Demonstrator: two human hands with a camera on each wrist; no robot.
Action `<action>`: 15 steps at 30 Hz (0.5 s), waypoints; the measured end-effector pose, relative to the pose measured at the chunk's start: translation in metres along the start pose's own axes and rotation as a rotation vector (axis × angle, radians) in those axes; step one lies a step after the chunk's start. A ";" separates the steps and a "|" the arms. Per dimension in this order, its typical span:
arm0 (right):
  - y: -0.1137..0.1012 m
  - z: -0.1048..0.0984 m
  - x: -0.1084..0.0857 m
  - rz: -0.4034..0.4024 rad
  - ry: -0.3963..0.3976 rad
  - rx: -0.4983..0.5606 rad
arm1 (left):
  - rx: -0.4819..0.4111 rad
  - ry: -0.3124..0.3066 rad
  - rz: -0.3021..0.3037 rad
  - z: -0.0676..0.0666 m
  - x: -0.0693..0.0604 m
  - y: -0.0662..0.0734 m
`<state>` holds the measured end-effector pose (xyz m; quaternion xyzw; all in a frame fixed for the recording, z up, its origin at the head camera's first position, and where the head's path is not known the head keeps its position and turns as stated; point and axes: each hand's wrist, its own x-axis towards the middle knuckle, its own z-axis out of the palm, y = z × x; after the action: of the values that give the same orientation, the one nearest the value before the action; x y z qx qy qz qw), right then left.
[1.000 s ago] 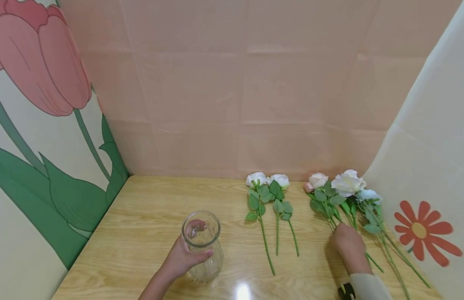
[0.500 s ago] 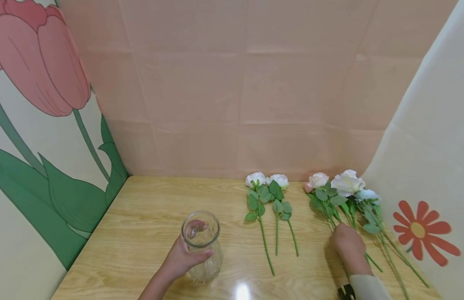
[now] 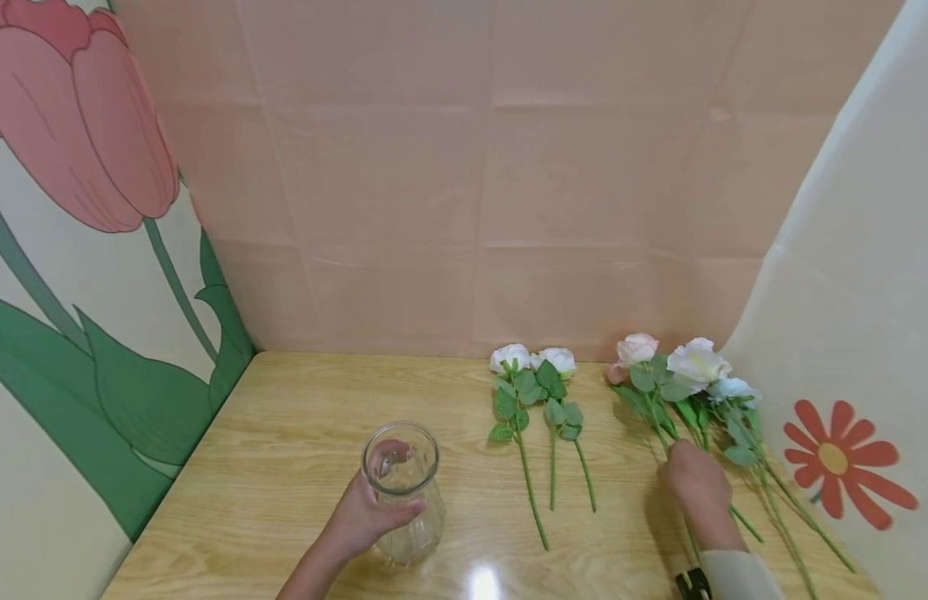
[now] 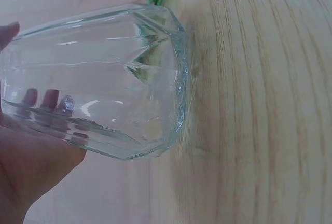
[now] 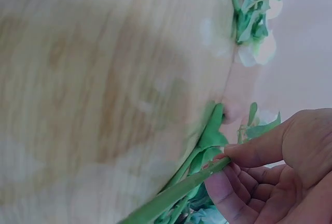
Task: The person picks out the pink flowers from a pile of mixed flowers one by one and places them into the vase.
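Observation:
My left hand (image 3: 369, 517) grips a clear glass vase (image 3: 414, 542) standing on the wooden table, thumb and fingers around its neck. The left wrist view shows the faceted vase (image 4: 104, 73), with nothing inside that I can make out. To the right, my right hand (image 3: 696, 483) pinches a green stem (image 5: 174, 194) between thumb and fingers, as the right wrist view shows. That stem appears to belong to the pale pink rose (image 3: 638, 347). Beside it lie a large white flower (image 3: 698, 365), a light blue flower (image 3: 736, 390) and a darker pink bloom (image 3: 614, 373).
White roses (image 3: 511, 357) with leafy stems lie between the vase and my right hand. A pink cloth (image 3: 373, 208) hangs along the table's back edge. Printed panels stand at either side, a tulip (image 3: 81, 125) on the left and a red flower (image 3: 833, 460) on the right.
The pale pink rose has risen slightly and shifted a little, its stem in my right hand. My left hand and the vase stay in place.

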<state>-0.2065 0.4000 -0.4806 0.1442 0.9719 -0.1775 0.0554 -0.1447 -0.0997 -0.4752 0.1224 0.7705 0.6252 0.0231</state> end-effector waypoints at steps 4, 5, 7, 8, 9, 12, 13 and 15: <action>-0.008 -0.003 -0.001 0.007 -0.001 0.005 | -0.002 -0.008 -0.001 -0.001 0.000 0.000; -0.009 -0.004 -0.001 0.007 -0.001 0.005 | -0.005 -0.010 -0.001 -0.001 0.000 0.000; -0.012 -0.004 -0.001 0.006 0.001 0.004 | -0.007 -0.014 0.000 -0.001 0.000 0.000; -0.013 -0.004 -0.001 0.002 0.002 0.002 | -0.005 -0.014 -0.003 0.000 0.000 0.000; -0.014 -0.004 -0.001 -0.004 0.006 -0.002 | -0.005 -0.016 -0.004 0.000 0.000 0.000; -0.019 -0.004 -0.002 -0.029 0.019 -0.013 | -0.004 -0.018 -0.006 0.000 0.000 0.001; -0.020 -0.004 -0.002 -0.038 0.023 -0.015 | -0.004 -0.017 -0.008 0.000 0.000 0.001; -0.024 -0.004 -0.003 -0.044 0.030 -0.018 | -0.004 -0.015 -0.009 0.000 0.000 0.001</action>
<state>-0.2109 0.3785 -0.4685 0.1248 0.9772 -0.1675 0.0382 -0.1446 -0.0997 -0.4746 0.1234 0.7696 0.6256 0.0319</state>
